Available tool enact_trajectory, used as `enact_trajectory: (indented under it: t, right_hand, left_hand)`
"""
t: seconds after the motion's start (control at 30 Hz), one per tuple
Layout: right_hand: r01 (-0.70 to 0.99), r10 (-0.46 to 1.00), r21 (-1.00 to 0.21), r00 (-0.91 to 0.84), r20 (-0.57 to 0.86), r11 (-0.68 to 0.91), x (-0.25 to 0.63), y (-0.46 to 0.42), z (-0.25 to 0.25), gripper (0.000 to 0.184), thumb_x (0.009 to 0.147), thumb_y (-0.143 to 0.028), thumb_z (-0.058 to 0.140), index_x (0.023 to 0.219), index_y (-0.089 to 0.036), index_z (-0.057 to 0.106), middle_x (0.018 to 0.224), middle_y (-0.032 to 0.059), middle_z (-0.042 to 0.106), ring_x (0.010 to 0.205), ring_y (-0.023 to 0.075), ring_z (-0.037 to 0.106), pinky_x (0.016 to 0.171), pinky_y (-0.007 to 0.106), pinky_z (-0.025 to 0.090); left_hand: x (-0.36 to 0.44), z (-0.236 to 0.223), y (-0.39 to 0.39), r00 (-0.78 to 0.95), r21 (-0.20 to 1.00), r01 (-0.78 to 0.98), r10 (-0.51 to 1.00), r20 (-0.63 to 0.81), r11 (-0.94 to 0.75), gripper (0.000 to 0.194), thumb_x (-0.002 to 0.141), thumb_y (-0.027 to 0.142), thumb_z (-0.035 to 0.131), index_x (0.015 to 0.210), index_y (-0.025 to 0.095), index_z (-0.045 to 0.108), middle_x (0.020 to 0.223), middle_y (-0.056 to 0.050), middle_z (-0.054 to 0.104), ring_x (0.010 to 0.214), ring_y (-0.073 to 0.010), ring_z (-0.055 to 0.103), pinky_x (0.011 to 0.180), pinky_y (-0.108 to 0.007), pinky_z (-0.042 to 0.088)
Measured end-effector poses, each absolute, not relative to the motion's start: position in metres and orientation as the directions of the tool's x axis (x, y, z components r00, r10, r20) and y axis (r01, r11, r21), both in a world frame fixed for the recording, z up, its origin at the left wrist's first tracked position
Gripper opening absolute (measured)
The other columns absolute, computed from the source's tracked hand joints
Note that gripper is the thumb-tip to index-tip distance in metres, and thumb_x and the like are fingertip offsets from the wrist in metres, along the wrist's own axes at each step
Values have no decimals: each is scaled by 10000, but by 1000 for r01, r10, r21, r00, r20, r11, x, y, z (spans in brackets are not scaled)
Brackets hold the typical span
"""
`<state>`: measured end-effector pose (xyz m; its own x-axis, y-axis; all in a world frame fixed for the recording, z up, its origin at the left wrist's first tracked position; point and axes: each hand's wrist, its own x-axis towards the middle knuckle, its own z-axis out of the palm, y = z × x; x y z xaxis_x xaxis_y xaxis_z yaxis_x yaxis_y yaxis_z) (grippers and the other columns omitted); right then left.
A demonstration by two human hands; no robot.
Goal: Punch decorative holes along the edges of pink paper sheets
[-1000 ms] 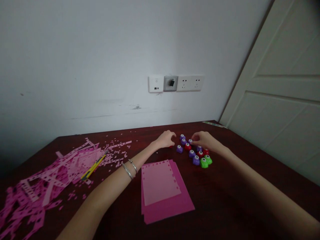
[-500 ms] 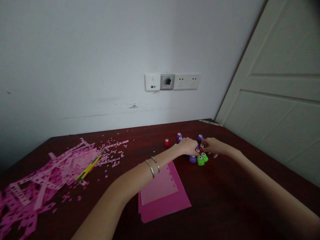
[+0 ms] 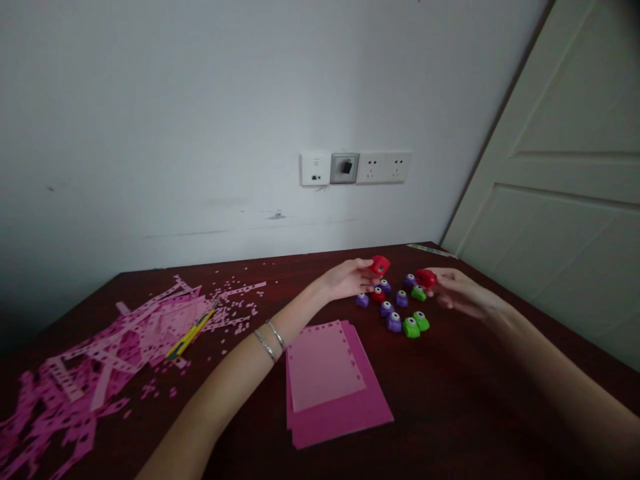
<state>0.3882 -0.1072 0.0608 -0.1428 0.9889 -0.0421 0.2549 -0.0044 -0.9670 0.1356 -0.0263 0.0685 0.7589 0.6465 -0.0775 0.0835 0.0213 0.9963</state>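
My left hand (image 3: 349, 280), with two silver bracelets at the wrist, grips a small red craft punch (image 3: 381, 266) above the table. Across from it, my right hand (image 3: 459, 291) pinches a second red craft punch (image 3: 426, 279), tilted in the fingers. Below and between the hands stand several purple punches (image 3: 394, 323) and green punches (image 3: 411, 328). Another red punch (image 3: 379, 295) rests under my left hand. In front lies a light pink sheet (image 3: 325, 367) with holes along its top and right edges, on top of darker pink paper (image 3: 345, 427).
At the left, cut pink paper strips (image 3: 100, 363) lie in a heap with scattered tiny punched pieces (image 3: 233, 313). A yellow utility knife (image 3: 193, 335) lies on the heap's right side. Wall sockets (image 3: 383, 167) are behind the dark red table; a white door (image 3: 560, 220) stands at the right.
Both hands have risen from the punch cluster and moved apart, the left one leftward, each now holding a red punch. More of the punches and the light pink sheet are uncovered.
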Motion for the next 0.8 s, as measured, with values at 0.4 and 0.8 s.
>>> enact_trajectory:
  t: [0.4, 0.8]
  right_hand:
    - [75, 960, -996, -273, -64, -45, 344, -115, 49, 610, 523, -700, 627, 839, -187, 529, 653, 8, 500, 452, 66, 385, 370, 186, 316]
    - [831, 992, -552, 0, -129, -72, 385, -97, 50, 379, 655, -512, 625, 779, -154, 610, 710, 52, 624, 597, 167, 590, 431, 237, 496]
  left_hand:
    - [97, 60, -35, 788, 973, 29, 593, -164, 231, 312, 856, 239, 354, 1008, 154, 612, 970, -95, 629, 848, -120, 568, 769, -279, 444]
    - [43, 28, 7, 545, 518, 677, 829, 123, -522, 268, 671, 373, 604, 745, 124, 666, 691, -49, 645, 628, -133, 551, 565, -244, 362]
